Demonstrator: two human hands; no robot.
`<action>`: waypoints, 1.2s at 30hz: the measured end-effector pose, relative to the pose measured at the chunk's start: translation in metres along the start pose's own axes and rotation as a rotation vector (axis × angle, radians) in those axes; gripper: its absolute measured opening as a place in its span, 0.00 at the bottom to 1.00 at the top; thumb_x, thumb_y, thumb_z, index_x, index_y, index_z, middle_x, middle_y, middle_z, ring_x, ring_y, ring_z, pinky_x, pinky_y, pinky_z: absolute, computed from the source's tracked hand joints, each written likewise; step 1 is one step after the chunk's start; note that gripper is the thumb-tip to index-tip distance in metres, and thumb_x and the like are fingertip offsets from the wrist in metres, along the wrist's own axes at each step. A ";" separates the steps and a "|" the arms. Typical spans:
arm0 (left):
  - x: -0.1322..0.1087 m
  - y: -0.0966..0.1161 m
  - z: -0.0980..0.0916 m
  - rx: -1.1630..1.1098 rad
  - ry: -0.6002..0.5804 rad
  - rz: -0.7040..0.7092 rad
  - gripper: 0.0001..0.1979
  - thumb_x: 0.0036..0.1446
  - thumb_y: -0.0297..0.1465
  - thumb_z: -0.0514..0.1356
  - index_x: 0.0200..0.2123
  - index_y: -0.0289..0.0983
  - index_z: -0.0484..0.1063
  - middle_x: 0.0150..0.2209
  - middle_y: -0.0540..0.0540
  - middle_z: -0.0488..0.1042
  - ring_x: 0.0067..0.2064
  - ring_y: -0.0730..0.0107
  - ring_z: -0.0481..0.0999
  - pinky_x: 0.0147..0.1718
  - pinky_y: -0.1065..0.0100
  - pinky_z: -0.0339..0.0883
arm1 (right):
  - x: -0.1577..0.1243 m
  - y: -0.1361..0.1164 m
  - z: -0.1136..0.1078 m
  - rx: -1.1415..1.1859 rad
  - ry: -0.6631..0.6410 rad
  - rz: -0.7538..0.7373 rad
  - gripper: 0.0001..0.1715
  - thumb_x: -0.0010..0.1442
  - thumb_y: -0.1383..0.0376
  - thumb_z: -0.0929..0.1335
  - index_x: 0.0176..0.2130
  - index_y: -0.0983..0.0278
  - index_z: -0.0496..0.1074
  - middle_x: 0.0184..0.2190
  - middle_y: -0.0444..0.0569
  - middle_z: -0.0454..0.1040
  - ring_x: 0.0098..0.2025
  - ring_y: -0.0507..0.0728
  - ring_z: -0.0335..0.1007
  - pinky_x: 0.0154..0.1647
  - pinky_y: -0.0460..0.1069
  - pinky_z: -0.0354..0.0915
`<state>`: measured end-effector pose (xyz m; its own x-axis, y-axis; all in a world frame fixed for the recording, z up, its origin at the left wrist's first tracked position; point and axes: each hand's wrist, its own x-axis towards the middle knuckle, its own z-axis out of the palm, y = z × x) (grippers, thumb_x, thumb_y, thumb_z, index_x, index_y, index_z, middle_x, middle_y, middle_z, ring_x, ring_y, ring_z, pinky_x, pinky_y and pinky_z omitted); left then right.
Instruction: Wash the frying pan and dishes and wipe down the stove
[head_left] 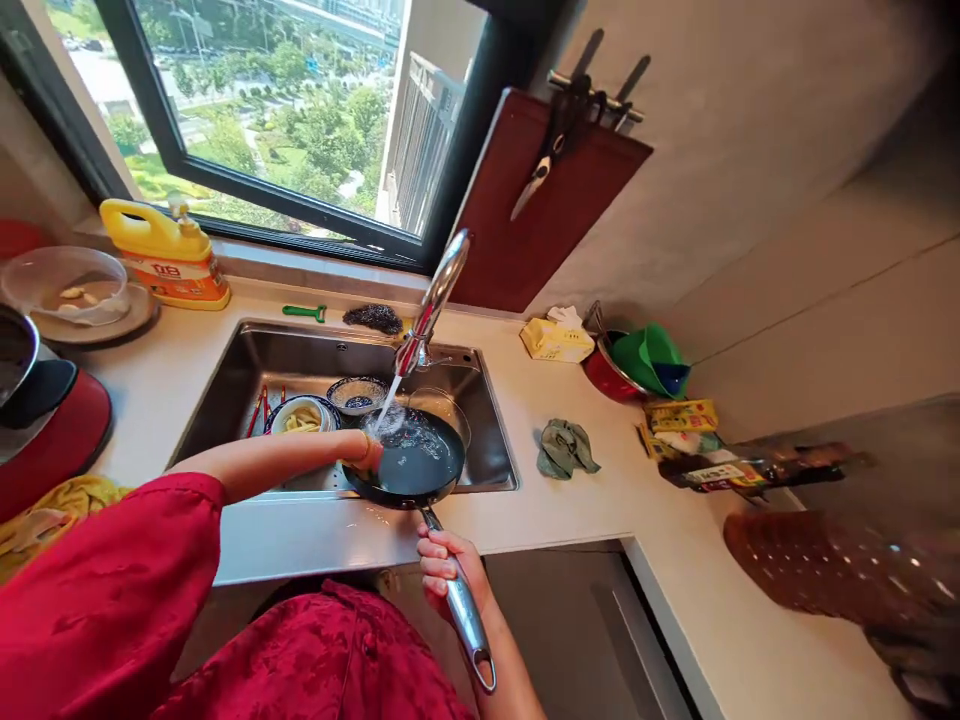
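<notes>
A black frying pan (420,470) is tilted over the front edge of the steel sink (225,400). My right hand (454,565) is wrapped round its metal handle (471,620). Inside the pan's left side, my left hand (367,453) reaches down to the wet surface; its fingers are mostly hidden, so what they hold, if anything, does not show. Water runs from the chrome faucet (439,290) into the pan and splashes there. Behind my left forearm, a bowl with pale food pieces (302,418) and a patterned bowl (358,393) sit in the sink.
Along the sink's back lie a green peeler (304,312) and a dark scouring pad (373,318). A yellow detergent jug (169,255) stands at back left. To the right are a crumpled cloth (566,448), a tissue pack (556,340) and a green basket (651,358).
</notes>
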<state>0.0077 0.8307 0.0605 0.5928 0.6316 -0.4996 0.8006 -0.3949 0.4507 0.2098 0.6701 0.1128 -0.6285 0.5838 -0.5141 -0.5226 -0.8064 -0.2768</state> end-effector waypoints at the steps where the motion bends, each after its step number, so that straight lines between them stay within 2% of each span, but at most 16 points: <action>1: 0.001 -0.004 -0.004 0.018 0.057 -0.041 0.07 0.43 0.22 0.62 0.28 0.35 0.78 0.26 0.44 0.76 0.36 0.57 0.74 0.40 0.57 0.68 | -0.003 -0.007 0.004 -0.010 0.023 -0.003 0.09 0.50 0.69 0.67 0.32 0.65 0.61 0.16 0.32 0.50 0.12 0.42 0.37 0.11 0.39 0.45; 3: 0.006 -0.009 -0.013 0.050 0.161 -0.109 0.06 0.45 0.20 0.61 0.28 0.32 0.77 0.31 0.38 0.76 0.43 0.52 0.73 0.48 0.53 0.63 | -0.009 -0.021 0.015 -0.062 0.079 -0.008 0.09 0.50 0.69 0.67 0.32 0.65 0.61 0.16 0.32 0.51 0.12 0.41 0.38 0.11 0.39 0.45; 6: 0.012 -0.010 -0.025 0.050 0.315 -0.163 0.08 0.50 0.22 0.58 0.33 0.31 0.76 0.42 0.34 0.74 0.52 0.51 0.67 0.53 0.56 0.57 | -0.013 -0.041 0.034 -0.245 0.227 -0.021 0.12 0.47 0.68 0.67 0.32 0.64 0.60 0.15 0.31 0.52 0.12 0.42 0.40 0.10 0.39 0.47; 9: 0.015 -0.010 -0.025 0.025 0.406 -0.204 0.10 0.54 0.26 0.56 0.37 0.32 0.76 0.46 0.34 0.71 0.53 0.51 0.65 0.52 0.58 0.58 | -0.017 -0.055 0.051 -0.517 0.447 -0.089 0.14 0.44 0.67 0.67 0.33 0.62 0.59 0.14 0.31 0.54 0.11 0.43 0.44 0.10 0.40 0.51; 12: 0.016 -0.015 -0.013 -0.012 0.414 -0.223 0.11 0.53 0.27 0.57 0.39 0.37 0.77 0.44 0.38 0.73 0.50 0.55 0.68 0.48 0.61 0.61 | -0.024 -0.061 0.056 -0.734 0.623 -0.170 0.17 0.42 0.65 0.66 0.34 0.61 0.58 0.14 0.32 0.56 0.12 0.45 0.48 0.10 0.41 0.54; 18: 0.019 -0.031 0.022 -0.096 0.386 -0.260 0.18 0.51 0.31 0.58 0.47 0.47 0.73 0.46 0.42 0.71 0.48 0.57 0.69 0.45 0.64 0.63 | -0.038 -0.063 0.031 -1.060 0.829 -0.269 0.20 0.40 0.62 0.64 0.35 0.60 0.53 0.13 0.31 0.59 0.11 0.47 0.52 0.11 0.41 0.50; 21: 0.018 -0.035 0.028 -0.109 0.385 -0.273 0.19 0.51 0.30 0.58 0.48 0.46 0.73 0.45 0.42 0.72 0.48 0.56 0.69 0.45 0.64 0.63 | -0.041 -0.059 0.014 -1.209 0.871 -0.335 0.19 0.42 0.61 0.62 0.36 0.61 0.54 0.12 0.31 0.58 0.10 0.48 0.53 0.11 0.42 0.49; 24: 0.016 -0.035 0.028 -0.100 0.402 -0.258 0.19 0.52 0.30 0.57 0.48 0.46 0.73 0.45 0.41 0.71 0.49 0.56 0.67 0.46 0.63 0.61 | -0.039 -0.049 0.002 -1.252 0.906 -0.355 0.18 0.45 0.60 0.62 0.37 0.61 0.54 0.10 0.31 0.57 0.10 0.49 0.54 0.11 0.42 0.50; 26: 0.012 -0.032 0.027 -0.090 0.416 -0.242 0.18 0.52 0.31 0.57 0.48 0.47 0.73 0.46 0.42 0.70 0.49 0.56 0.67 0.46 0.63 0.61 | -0.037 -0.040 -0.001 -1.217 0.911 -0.365 0.17 0.45 0.61 0.62 0.37 0.61 0.54 0.10 0.31 0.56 0.10 0.49 0.54 0.11 0.42 0.49; 28: 0.006 -0.029 0.025 -0.086 0.419 -0.230 0.18 0.54 0.31 0.55 0.49 0.48 0.72 0.46 0.43 0.71 0.49 0.56 0.67 0.46 0.63 0.60 | -0.036 -0.031 0.000 -1.121 0.862 -0.371 0.18 0.45 0.61 0.63 0.36 0.60 0.54 0.11 0.30 0.56 0.10 0.48 0.53 0.11 0.41 0.48; 32: -0.009 -0.024 0.012 -0.105 0.443 -0.215 0.19 0.58 0.31 0.50 0.51 0.50 0.70 0.45 0.44 0.71 0.48 0.59 0.68 0.44 0.64 0.59 | -0.036 -0.009 0.010 -0.800 0.625 -0.279 0.19 0.47 0.60 0.66 0.37 0.60 0.54 0.14 0.30 0.56 0.11 0.45 0.49 0.11 0.41 0.53; 36: -0.017 -0.026 -0.024 -0.065 0.550 -0.196 0.19 0.60 0.33 0.48 0.53 0.49 0.68 0.43 0.44 0.70 0.47 0.60 0.68 0.44 0.64 0.58 | -0.029 0.014 0.015 -0.567 0.361 -0.161 0.18 0.50 0.60 0.68 0.37 0.60 0.56 0.15 0.30 0.56 0.11 0.44 0.46 0.11 0.41 0.54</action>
<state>-0.0253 0.8464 0.0750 0.2875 0.9490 -0.1290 0.8735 -0.2046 0.4418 0.2122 0.6436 0.1354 -0.2856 0.7115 -0.6421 -0.1491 -0.6948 -0.7036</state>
